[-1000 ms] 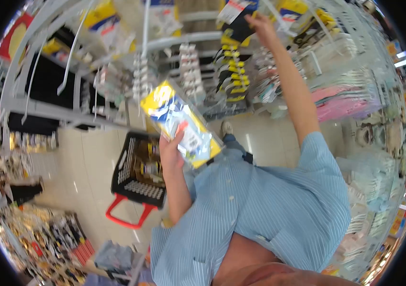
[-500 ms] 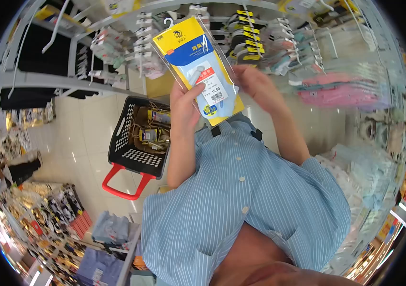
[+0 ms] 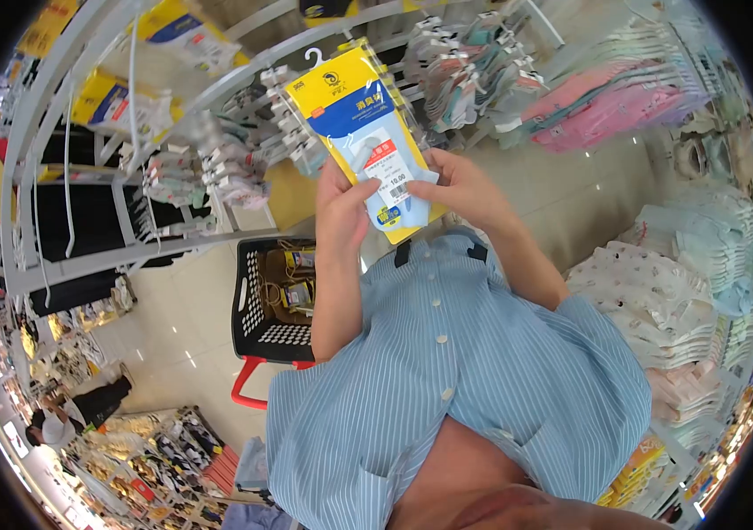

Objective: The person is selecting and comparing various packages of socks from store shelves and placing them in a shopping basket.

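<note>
A pack of light blue socks, with a yellow and blue card, a white hanger hook and a price sticker reading 10.00, is held upright before my body. My left hand grips its left edge, thumb across the front beside the sticker. On the other edge my right hand is closed too, its thumb pressed over the lower part of the sticker. The fingers behind the pack are hidden. Below and left of my left hand stands a black shopping basket with a red handle.
Several yellow-carded packs lie in the basket on brown material. Metal display rails with hooks and hanging packs run across the top. Pink garments hang at the upper right, folded clothes below them. Another person is at the far left.
My right hand has closed on the right edge of the sock pack, where before it was blurred beside it. The view has shifted, so the basket and racks sit differently.
</note>
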A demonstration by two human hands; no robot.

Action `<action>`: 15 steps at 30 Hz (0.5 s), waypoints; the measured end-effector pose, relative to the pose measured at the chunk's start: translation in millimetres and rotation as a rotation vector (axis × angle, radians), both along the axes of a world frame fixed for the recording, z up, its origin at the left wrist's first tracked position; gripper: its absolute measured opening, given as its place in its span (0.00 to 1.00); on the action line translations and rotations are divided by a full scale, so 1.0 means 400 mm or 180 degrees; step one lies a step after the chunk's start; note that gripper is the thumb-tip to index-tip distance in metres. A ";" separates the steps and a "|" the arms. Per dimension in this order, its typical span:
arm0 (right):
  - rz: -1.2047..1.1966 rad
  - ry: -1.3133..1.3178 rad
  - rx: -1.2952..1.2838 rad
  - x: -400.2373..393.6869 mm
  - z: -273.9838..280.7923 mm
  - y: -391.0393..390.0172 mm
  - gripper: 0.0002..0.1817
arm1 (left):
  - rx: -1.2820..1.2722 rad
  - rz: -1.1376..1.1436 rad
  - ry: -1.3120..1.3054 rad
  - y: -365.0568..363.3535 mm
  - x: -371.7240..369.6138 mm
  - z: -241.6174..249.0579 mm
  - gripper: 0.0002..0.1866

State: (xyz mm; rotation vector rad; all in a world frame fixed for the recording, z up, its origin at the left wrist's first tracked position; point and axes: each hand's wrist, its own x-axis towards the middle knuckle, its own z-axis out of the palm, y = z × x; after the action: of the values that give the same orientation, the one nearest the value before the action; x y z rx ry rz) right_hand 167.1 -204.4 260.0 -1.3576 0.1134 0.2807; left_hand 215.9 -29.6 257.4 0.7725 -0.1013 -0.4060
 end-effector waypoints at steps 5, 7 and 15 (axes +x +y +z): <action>-0.0173 -0.0146 -0.0022 -0.021 0.005 -0.127 0.20 | 0.0150 -0.0192 -0.0057 -0.130 0.007 0.025 0.31; -0.0236 -0.0232 -0.0014 -0.020 0.003 -0.181 0.20 | 0.0194 -0.0180 -0.0080 -0.186 0.010 0.026 0.31; -0.0140 -0.0075 0.0192 -0.037 0.003 -0.407 0.18 | 0.0258 -0.0096 0.0036 -0.412 -0.020 0.036 0.30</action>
State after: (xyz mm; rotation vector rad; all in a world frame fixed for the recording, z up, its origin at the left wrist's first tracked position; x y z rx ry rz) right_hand 152.3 -367.1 261.3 -1.2967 0.1140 0.2294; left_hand 207.9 -194.2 271.6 0.8494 -0.0866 -0.4452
